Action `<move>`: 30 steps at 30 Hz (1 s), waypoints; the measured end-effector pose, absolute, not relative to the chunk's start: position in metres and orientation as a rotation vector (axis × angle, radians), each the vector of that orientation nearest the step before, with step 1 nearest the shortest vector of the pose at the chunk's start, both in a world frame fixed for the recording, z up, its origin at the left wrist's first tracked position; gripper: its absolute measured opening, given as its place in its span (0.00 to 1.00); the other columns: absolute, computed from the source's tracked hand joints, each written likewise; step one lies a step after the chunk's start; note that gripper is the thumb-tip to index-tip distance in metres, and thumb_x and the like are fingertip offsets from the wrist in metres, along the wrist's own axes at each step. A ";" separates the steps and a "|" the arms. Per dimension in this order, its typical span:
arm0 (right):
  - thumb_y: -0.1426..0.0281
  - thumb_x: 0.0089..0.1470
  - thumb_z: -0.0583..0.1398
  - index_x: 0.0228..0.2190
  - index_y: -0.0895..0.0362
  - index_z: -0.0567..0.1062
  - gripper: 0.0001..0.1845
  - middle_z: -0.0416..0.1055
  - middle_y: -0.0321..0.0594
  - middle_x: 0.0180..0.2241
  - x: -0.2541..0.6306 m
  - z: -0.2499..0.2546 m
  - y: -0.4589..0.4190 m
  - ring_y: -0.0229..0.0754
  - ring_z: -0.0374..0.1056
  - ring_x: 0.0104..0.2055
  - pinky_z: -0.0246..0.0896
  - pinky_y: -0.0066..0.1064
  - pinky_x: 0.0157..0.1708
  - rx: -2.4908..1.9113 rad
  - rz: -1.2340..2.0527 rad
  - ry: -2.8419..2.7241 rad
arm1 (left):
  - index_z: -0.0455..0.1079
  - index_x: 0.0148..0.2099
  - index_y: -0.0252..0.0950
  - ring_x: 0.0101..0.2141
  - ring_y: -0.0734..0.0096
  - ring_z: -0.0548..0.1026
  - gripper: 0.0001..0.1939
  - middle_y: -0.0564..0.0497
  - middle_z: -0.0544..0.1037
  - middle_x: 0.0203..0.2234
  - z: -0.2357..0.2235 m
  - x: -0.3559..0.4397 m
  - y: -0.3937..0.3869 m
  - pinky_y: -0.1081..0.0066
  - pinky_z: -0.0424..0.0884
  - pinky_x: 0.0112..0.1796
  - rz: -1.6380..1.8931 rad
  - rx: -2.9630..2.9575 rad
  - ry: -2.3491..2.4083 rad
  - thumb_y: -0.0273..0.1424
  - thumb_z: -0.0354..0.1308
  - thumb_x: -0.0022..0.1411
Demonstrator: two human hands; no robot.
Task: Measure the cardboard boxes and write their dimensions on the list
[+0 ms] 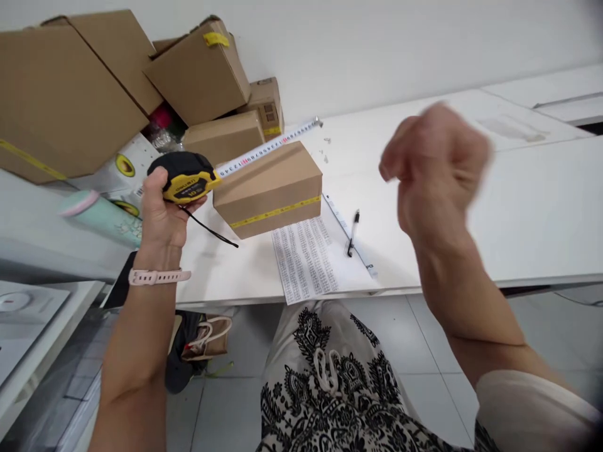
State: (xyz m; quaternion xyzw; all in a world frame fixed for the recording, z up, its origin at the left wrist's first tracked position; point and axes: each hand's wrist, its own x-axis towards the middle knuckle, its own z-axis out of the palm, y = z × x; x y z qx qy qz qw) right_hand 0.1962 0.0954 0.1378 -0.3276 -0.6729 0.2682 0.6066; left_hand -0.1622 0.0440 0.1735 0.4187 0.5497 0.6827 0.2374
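Observation:
My left hand (162, 204) is wrapped round a black and yellow tape measure (188, 179), held up at the left of the desk. Its white blade (264, 149) sticks out to the upper right, passing over a closed cardboard box (271, 188); the metal end hook (318, 121) is free. A black wrist cord (211, 228) dangles from the case. My right hand (436, 157) is raised over the right side of the desk, away from the blade. Its fingers are curled in, somewhat blurred, and nothing shows in them.
A printed sheet (306, 260) lies before the box, with a pen (353, 232) and a thin pale strip (339, 216) beside it. Several cardboard boxes (198, 69) are stacked at the back left. A mint-green bottle (106, 216) stands left of my left hand. The white desk (494, 232) meets the wall.

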 end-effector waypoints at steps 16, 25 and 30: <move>0.50 0.57 0.61 0.52 0.54 0.78 0.28 0.72 0.49 0.61 0.125 0.085 0.243 0.54 0.65 0.65 0.53 0.52 0.68 -0.898 1.013 -1.489 | 0.71 0.46 0.36 0.32 0.61 0.78 0.23 0.48 0.81 0.31 0.171 -0.240 0.098 0.57 0.80 0.34 1.592 0.955 1.502 0.48 0.62 0.56; 0.56 0.60 0.60 0.55 0.56 0.76 0.26 0.76 0.51 0.56 0.120 0.091 0.233 0.51 0.69 0.62 0.57 0.49 0.66 -0.896 1.127 -1.470 | 0.72 0.48 0.36 0.31 0.62 0.78 0.23 0.49 0.82 0.32 0.166 -0.259 0.102 0.63 0.79 0.30 1.582 0.925 1.479 0.46 0.63 0.57; 0.53 0.60 0.59 0.54 0.57 0.77 0.28 0.75 0.51 0.58 0.115 0.089 0.224 0.54 0.69 0.62 0.60 0.50 0.64 -0.936 1.038 -1.574 | 0.71 0.47 0.36 0.29 0.63 0.78 0.20 0.50 0.81 0.29 0.159 -0.270 0.105 0.59 0.80 0.33 1.558 0.896 1.447 0.45 0.61 0.60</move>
